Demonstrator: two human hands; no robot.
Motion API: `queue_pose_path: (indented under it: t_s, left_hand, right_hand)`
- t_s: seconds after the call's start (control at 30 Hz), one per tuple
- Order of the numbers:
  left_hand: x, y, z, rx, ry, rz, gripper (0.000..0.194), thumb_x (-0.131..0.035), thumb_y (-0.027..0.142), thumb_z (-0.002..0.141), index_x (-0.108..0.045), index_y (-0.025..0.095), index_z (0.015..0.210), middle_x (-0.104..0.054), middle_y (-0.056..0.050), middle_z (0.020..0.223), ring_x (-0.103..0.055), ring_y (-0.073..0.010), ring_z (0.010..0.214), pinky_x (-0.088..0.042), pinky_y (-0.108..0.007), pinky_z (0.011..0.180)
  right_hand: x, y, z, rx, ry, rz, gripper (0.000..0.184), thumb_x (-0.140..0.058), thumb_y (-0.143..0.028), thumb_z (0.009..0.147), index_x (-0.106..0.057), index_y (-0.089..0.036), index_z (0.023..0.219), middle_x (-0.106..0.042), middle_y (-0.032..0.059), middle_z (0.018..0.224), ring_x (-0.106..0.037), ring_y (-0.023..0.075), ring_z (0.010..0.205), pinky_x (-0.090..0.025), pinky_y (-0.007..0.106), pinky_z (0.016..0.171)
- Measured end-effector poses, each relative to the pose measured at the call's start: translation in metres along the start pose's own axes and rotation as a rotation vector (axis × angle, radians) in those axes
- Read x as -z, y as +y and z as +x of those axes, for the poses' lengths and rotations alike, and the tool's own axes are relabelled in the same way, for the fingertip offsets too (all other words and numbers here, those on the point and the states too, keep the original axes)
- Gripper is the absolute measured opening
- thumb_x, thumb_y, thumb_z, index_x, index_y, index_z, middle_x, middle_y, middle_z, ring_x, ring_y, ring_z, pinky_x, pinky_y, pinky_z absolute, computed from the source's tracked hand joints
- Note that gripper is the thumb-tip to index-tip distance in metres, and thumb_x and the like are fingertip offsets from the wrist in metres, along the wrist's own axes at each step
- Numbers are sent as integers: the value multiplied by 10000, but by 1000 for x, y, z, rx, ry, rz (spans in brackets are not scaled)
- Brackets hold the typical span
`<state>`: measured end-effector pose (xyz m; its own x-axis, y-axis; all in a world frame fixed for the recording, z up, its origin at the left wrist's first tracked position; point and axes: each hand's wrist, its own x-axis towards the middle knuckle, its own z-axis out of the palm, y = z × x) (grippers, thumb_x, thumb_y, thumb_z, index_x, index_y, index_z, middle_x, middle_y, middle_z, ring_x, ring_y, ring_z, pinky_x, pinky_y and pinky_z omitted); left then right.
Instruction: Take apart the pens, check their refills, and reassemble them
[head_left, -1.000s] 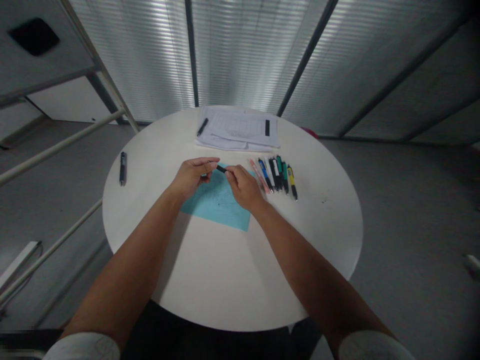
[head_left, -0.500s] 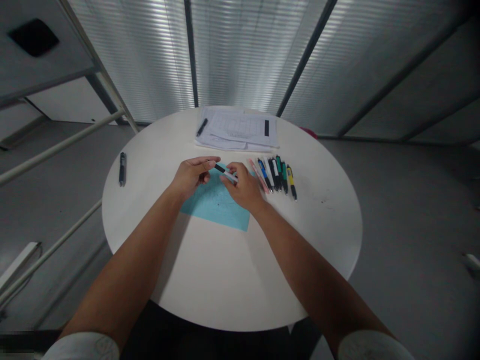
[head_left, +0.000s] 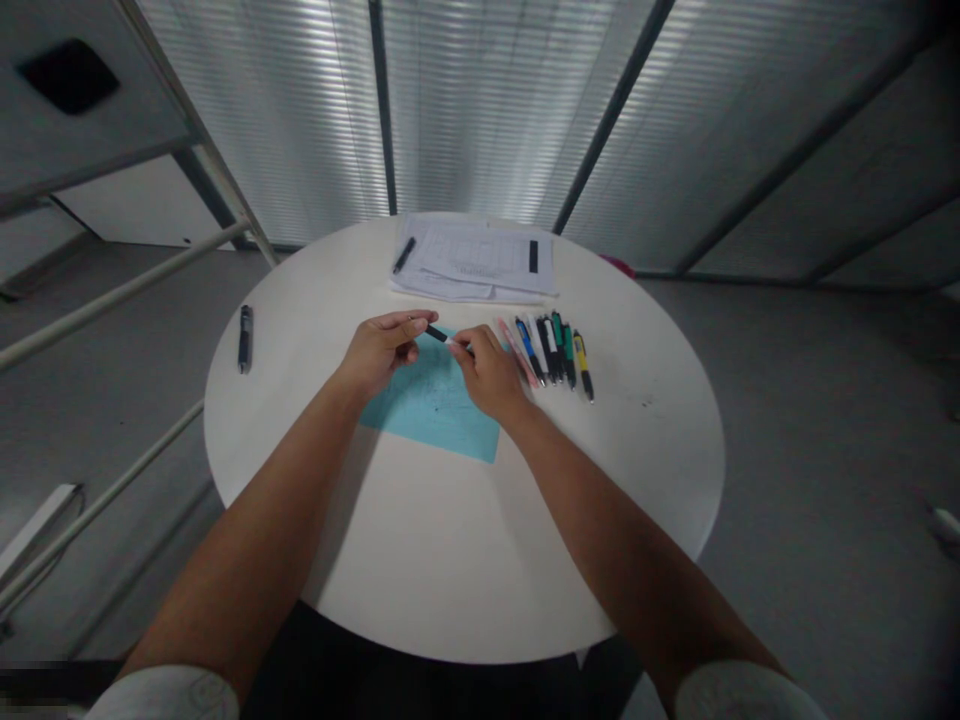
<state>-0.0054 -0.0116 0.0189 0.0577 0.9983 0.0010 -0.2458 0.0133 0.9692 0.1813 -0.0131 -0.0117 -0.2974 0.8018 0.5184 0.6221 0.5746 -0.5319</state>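
Observation:
Between my two hands is a black and white pen (head_left: pixel 437 333), held above a blue sheet of paper (head_left: pixel 435 405). The thumb and fingers of my left hand (head_left: pixel 381 350) pinch its dark end. My right hand (head_left: pixel 487 368) has its fingers closed round the white end, covering most of it. Faint writing marks show on the blue sheet. Just right of my right hand lies a row of several pens (head_left: pixel 555 350) with pink, blue, white, black, green and yellow barrels.
A stack of printed papers (head_left: pixel 472 255) with a black pen (head_left: pixel 403 255) on it lies at the back of the round white table (head_left: pixel 450 560). A dark pen (head_left: pixel 244 338) lies near the left edge. Metal rails (head_left: pixel 127 290) stand to the left.
The fingers of my right hand have closed further over the white end of the pen, hiding more of it. My left hand has hardly moved.

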Motion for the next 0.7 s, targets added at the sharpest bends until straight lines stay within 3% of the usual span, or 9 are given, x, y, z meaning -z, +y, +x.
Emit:
queue_pose_path:
  t_s: [0.1,0.27,0.53,0.7]
  left_hand:
    - [0,-1,0,-3,2,0,340,-792,356,677,-774,154,949,-712,-120,1117,-481,-36,497,-350,-220,448]
    - [1,-1,0,0,0,-17,328,-797,348,679,-771,161,947,-706,-113,1145,-491,-35,501,-365,-218,453]
    - [2,0,0,-6,-21,-40,322,-814,378,685,-776,156,914,-716,-119,1110,-509,-42,495,-368,-215,445]
    - [1,0,1,13,22,-36,334,-817,387,669,-764,150,897,-714,-115,1115,-504,-40,499,-373,-215,442]
  right_hand:
    - [0,1,0,13,-38,9,344,-299,-408,1029,-585,-228,967,-644,64,971,-615,197,909,-471,329,787]
    - [-1,1,-1,-65,-26,49,292,-513,-478,942,-537,-229,1091,-664,60,1022,-637,220,897,-476,332,735]
    - [0,1,0,-30,-66,61,317,-352,-457,1006,-561,-219,1010,-676,61,983,-619,204,873,-455,330,750]
    - [1,-1,0,-71,-48,173,255,-451,-445,973,-586,-229,976,-684,27,876,-630,178,803,-452,308,716]
